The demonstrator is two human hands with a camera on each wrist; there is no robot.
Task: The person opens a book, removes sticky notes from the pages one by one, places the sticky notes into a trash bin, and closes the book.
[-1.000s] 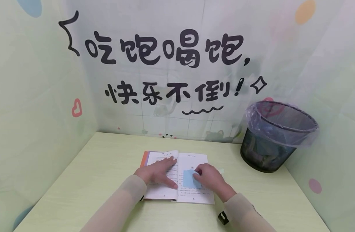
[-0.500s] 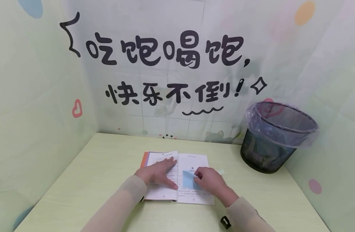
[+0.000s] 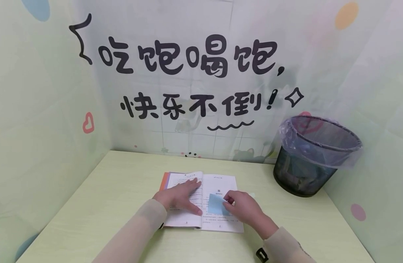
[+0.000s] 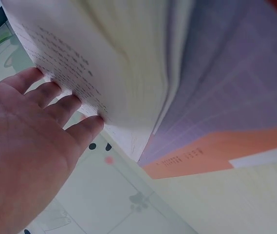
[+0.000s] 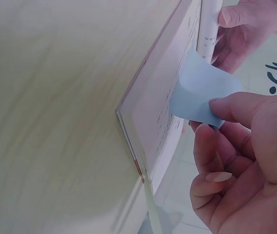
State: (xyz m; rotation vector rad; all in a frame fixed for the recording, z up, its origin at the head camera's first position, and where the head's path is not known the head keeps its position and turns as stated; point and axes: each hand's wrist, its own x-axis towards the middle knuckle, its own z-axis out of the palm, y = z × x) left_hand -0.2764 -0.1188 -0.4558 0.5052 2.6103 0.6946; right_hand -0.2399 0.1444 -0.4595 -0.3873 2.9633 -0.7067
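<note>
An open book (image 3: 221, 224) lies on the table, its printed pages facing up. Spread across the left page is my left hand (image 3: 179, 195), its fingertips (image 4: 92, 127) touching the paper in the left wrist view. My right hand (image 3: 244, 207) is over the right page and pinches the right edge of a light blue sticky note (image 3: 216, 204) between thumb and fingers. In the right wrist view that sticky note (image 5: 201, 90) curves up off the page near the thumb. Whether its far edge touches the paper, I cannot tell.
A dark mesh waste bin (image 3: 303, 171) with a thin purple liner stands at the table's back right. A pale green strip (image 5: 152, 209) sticks out from the book's right edge. Printed cloth walls (image 3: 188, 142) surround the pale wooden table (image 3: 122, 190).
My right hand has shifted slightly right and towards me, pinching the sticky note by its right edge. The note has moved slightly right with it. My left hand has stayed on the left page.
</note>
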